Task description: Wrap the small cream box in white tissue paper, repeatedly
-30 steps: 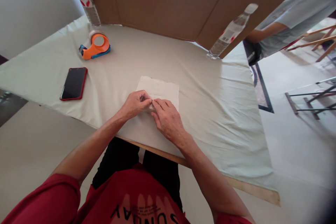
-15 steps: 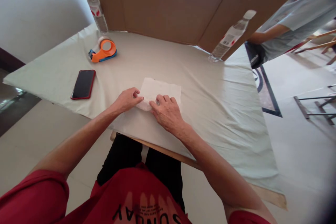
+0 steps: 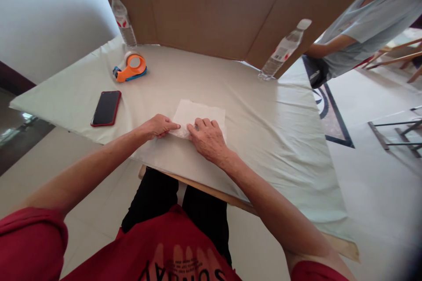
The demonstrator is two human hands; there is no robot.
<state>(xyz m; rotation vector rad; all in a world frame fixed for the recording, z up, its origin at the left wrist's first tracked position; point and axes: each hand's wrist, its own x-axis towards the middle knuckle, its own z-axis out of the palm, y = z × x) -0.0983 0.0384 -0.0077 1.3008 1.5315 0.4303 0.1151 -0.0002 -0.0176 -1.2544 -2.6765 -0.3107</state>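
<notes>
A thin white sheet of paper (image 3: 201, 109), which looks like tissue, lies on the cloth near the table's front edge. Its near edge is bunched or folded over. My left hand (image 3: 158, 126) pinches the near left corner between thumb and forefinger, the other fingers curled under. My right hand (image 3: 208, 139) presses on the near right part, fingers bent and thumb close to the forefinger. A small greyish glint shows between that thumb and forefinger; I cannot make out what it is. The palm hides the sheet's near right corner.
A phone (image 3: 106, 108) in a red case lies to the left, with an orange tape dispenser (image 3: 131, 68) behind it. Water bottles (image 3: 123, 22) (image 3: 284, 52) stand at either end of a cardboard panel (image 3: 211, 9). Past the panel's right end is another person's arm (image 3: 332, 46).
My left hand has turned and closed from a looser grasp into a pinch at the sheet's corner, its forearm shifting left. My right hand stays nearly in place. The view has tilted slightly.
</notes>
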